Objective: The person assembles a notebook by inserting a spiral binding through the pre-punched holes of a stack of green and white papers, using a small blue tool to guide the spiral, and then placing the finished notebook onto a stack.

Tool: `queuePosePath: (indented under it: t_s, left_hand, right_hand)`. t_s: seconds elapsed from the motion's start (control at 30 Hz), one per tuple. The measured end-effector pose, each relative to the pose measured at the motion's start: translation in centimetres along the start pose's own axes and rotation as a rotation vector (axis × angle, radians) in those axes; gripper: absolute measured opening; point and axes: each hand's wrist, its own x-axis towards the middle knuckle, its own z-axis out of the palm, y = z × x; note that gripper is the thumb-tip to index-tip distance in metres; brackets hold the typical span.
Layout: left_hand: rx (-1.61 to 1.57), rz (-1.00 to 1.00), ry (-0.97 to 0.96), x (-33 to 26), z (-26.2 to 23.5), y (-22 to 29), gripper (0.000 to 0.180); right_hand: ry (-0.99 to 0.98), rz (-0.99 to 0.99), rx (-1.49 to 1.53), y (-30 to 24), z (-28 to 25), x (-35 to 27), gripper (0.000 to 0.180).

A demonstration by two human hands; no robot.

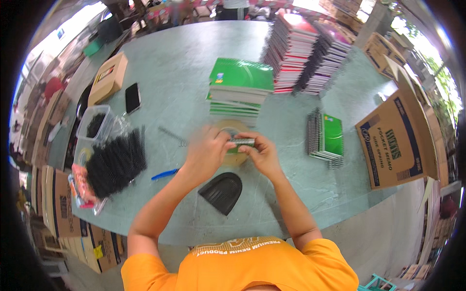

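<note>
My right hand (262,154) grips the right end of a small notebook (244,142), its edge with a dark wire spiral turned up. My left hand (208,149), partly blurred, has its fingers closed at the notebook's left end. Whether they pinch the cover or the spiral's tip cannot be made out. Under my hands lies a tan round roll (228,159), mostly covered. Just left of my left hand is a loose black spiral coil (171,135). Beyond my hands stands a stack of green notebooks (240,80). A black arched pad (222,192) lies nearer me.
Black coils (116,162) are heaped at left beside a clear plastic tub (94,123). A blue pen-like tool (165,174) and a phone (132,98) lie there too. Spiral-bound green notebooks (333,135) stand right, before a cardboard box (395,138). Red-covered notebooks (293,53) are piled at the back.
</note>
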Motion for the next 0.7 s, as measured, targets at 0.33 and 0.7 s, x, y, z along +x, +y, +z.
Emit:
queuePosePath:
  t_s: [0.33,0.7]
  left_hand:
    - [0.047,0.086,0.043,0.1,0.0,0.2,0.018]
    - [0.035,0.098,0.051,0.9,0.3,0.4,0.014]
  right_hand:
    - [0.116,0.083,-0.412,-2.1,0.4,-0.6,0.021]
    - [0.087,-0.01,-0.036,-0.9,0.3,-0.5,0.017]
